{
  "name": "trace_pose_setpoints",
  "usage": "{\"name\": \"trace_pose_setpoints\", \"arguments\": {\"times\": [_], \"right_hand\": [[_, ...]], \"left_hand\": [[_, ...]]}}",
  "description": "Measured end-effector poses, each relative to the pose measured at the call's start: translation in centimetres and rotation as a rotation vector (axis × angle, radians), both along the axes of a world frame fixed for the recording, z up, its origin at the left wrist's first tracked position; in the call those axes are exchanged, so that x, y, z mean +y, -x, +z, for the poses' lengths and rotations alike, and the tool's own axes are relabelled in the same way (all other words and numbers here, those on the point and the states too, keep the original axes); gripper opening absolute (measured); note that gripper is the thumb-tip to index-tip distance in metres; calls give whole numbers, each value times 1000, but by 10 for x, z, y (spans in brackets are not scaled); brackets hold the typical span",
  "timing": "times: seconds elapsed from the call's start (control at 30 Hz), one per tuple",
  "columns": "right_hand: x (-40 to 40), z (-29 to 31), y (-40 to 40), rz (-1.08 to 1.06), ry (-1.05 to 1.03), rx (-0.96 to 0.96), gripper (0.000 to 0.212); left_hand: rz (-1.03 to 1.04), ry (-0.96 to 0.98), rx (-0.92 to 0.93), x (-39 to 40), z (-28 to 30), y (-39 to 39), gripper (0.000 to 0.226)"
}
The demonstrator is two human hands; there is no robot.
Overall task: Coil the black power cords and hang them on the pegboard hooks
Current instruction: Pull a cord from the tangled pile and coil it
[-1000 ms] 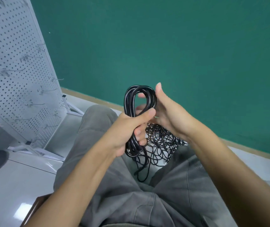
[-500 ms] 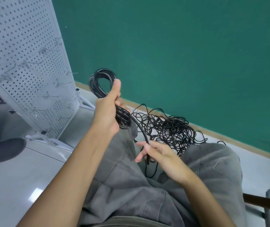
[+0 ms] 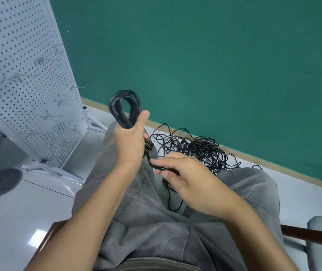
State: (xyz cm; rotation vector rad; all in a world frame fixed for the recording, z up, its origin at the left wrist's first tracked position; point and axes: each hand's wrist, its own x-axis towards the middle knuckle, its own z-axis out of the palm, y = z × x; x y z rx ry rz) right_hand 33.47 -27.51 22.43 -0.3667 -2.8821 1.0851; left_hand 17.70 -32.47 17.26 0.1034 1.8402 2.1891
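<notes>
Against the green wall (image 3: 215,65), white pegboard (image 3: 19,75) at left, hooks bare. Tangled cord pile (image 3: 195,149) on floor beyond knees. Left hand (image 3: 130,141) clamps coiled cord (image 3: 125,108); right hand (image 3: 191,178) pinches its loose tail (image 3: 156,166).

No legible text, label, brand, number or sign appears on any surface in the head view.
</notes>
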Motion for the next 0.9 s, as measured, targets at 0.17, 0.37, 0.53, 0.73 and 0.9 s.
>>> {"name": "trace_pose_setpoints", "arguments": {"times": [0.17, 0.37, 0.53, 0.73, 0.9], "right_hand": [[12, 21, 7, -76, 205, 7, 30], [35, 18, 2, -310, 382, 173, 16], [38, 19, 5, -359, 498, 230, 11], [39, 20, 7, -550, 560, 354, 23], [40, 15, 4, -739, 301, 401, 32]], "left_hand": [[-233, -12, 65, 4, -8, -13, 52], [-395, -36, 118, 2, -10, -19, 44], [-552, -136, 63, 7, -5, -37, 50], [-728, -187, 20, 5, -2, -50, 92], [-887, -326, -156, 0, 7, -44, 43]]}}
